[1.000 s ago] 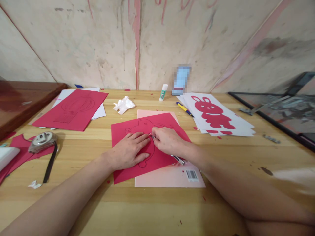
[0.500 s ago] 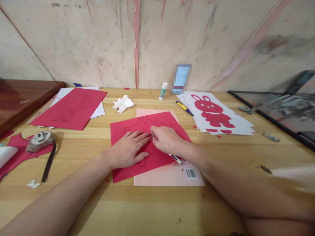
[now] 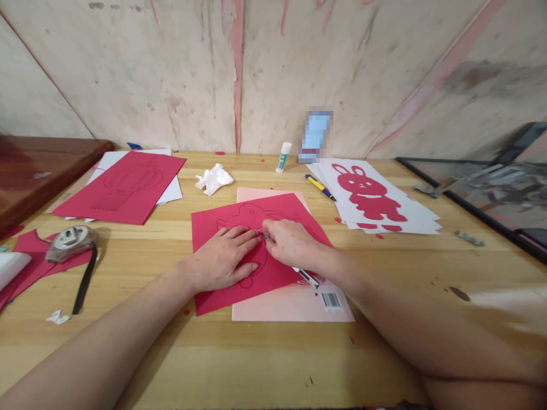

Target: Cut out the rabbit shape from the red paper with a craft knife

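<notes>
A sheet of red paper [image 3: 213,300] with a black line drawing lies on a pale pink booklet [image 3: 290,304], which has a barcode near its lower right corner. Flat on the sheet, over part of the drawing, rests my left hand [image 3: 226,257], its fingers stretched out and holding nothing. My right hand [image 3: 288,242] is closed round a slim craft knife [image 3: 308,278]. The knife's tip points at the paper just beside my left fingertips, and its back end sticks out below my palm. Most of the handle is hidden by the hand.
Left are red paper with a lantern-like drawing [image 3: 123,188] and a tape measure [image 3: 70,244]. Behind are crumpled tissue [image 3: 214,179], a glue stick [image 3: 283,157] and a blurred phone [image 3: 315,135]. Right are a pen [image 3: 319,187], a red rabbit cutout [image 3: 370,193] on white sheets and a black-framed panel [image 3: 470,202].
The back end of the knife has swung very slightly to the right and down. My left hand and the red sheet stay in place.
</notes>
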`<state>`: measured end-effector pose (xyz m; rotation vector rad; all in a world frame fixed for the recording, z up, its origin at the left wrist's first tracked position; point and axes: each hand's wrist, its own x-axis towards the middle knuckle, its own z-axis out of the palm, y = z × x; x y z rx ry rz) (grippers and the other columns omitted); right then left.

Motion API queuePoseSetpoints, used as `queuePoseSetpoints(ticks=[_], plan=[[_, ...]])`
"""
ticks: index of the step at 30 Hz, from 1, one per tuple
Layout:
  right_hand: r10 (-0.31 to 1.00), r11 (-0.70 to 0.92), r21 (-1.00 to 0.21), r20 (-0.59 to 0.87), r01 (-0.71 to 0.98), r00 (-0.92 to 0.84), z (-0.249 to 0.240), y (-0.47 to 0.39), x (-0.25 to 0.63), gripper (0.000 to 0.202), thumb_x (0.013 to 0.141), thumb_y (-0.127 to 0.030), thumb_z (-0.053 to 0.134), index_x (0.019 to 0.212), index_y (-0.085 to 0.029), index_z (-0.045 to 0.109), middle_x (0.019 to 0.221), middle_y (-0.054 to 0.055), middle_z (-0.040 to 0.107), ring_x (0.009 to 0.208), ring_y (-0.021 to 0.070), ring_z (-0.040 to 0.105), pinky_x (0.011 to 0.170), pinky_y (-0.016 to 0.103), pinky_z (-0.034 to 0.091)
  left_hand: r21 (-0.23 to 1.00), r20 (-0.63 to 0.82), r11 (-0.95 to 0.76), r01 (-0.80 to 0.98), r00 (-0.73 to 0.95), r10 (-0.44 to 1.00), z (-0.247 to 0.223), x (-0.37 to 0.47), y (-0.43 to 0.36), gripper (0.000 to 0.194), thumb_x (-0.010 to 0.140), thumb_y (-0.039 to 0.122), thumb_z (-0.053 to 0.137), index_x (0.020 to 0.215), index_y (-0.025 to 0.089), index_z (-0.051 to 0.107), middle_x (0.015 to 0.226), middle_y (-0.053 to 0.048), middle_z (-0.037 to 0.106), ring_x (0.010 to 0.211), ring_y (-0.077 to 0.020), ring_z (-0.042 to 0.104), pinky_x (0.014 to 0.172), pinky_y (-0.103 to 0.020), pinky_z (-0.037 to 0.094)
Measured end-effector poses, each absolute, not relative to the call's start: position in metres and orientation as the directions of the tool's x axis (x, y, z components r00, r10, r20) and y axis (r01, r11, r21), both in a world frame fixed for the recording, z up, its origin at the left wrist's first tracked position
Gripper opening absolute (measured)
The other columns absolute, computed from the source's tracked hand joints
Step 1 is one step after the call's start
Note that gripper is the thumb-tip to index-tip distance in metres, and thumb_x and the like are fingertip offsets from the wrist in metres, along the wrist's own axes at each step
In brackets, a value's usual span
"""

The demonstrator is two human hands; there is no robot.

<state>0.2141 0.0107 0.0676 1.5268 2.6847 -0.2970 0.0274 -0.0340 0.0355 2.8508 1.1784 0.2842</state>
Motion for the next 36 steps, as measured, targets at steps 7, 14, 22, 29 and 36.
queuePoseSetpoints(ticks=[7,14,22,29,36], plan=[[0.856,0.48,-0.173,-0.122,0.86,-0.502,0.0673,0.0101,0.2158,0.017,0.076,-0.016,0.048,0.088,-0.019,0.061,0.075,0.004,0.065,0.068,0.0167,0.055,0.052,0.028,0.023,0.104,0.151,-0.708,0.698,0.693,0.705,0.0358,0.0274,-0.0345,0.051,0.097,0.045,0.039,0.136,0.013,0.046,0.142,-0.012,0.048,0.127,-0.0301,0.043,0.099,-0.049,0.039],[0.854,0.468,-0.204,-0.148,0.86,-0.499,0.0684,0.0075,0.2185,0.016,0.079,-0.017,0.049,0.088,-0.019,0.062,0.075,0.004,0.065,0.065,0.015,0.053,0.053,0.027,0.024,0.09,0.156,-0.706,0.702,0.69,0.706,0.035,0.0281,-0.0344,0.052,0.097,0.045,0.039,0.136,0.012,0.046,0.142,-0.012,0.048,0.127,-0.0307,0.043,0.099,-0.049,0.039],[0.85,0.481,-0.204,-0.131,0.853,-0.51,0.0684,0.0053,0.2195,0.012,0.077,-0.016,0.049,0.082,-0.019,0.06,0.072,0.003,0.063,0.062,0.0142,0.051,0.05,0.026,0.023,0.096,0.149,-0.701,0.707,0.686,0.712,0.0343,0.0273,-0.0355,0.052,0.097,0.046,0.038,0.137,0.014,0.045,0.143,-0.012,0.047,0.127,-0.0308,0.043,0.1,-0.049,0.037],[0.848,0.477,-0.201,-0.15,0.856,-0.508,0.0692,0.0034,0.2195,0.015,0.077,-0.017,0.048,0.084,-0.02,0.06,0.074,0.003,0.065,0.061,0.014,0.051,0.051,0.026,0.024,0.089,0.152,-0.706,0.703,0.691,0.707,0.0335,0.0263,-0.0341,0.052,0.097,0.046,0.037,0.137,0.015,0.045,0.142,-0.012,0.047,0.128,-0.0305,0.043,0.098,-0.048,0.039],[0.847,0.466,-0.211,-0.174,0.859,-0.502,0.0702,0.0039,0.2184,0.018,0.077,-0.016,0.049,0.089,-0.018,0.061,0.079,0.005,0.066,0.065,0.0148,0.054,0.052,0.027,0.027,0.069,0.147,-0.712,0.699,0.699,0.7,0.0355,0.0279,-0.0344,0.051,0.098,0.045,0.036,0.138,0.015,0.045,0.143,-0.011,0.047,0.126,-0.0295,0.044,0.098,-0.047,0.039]])
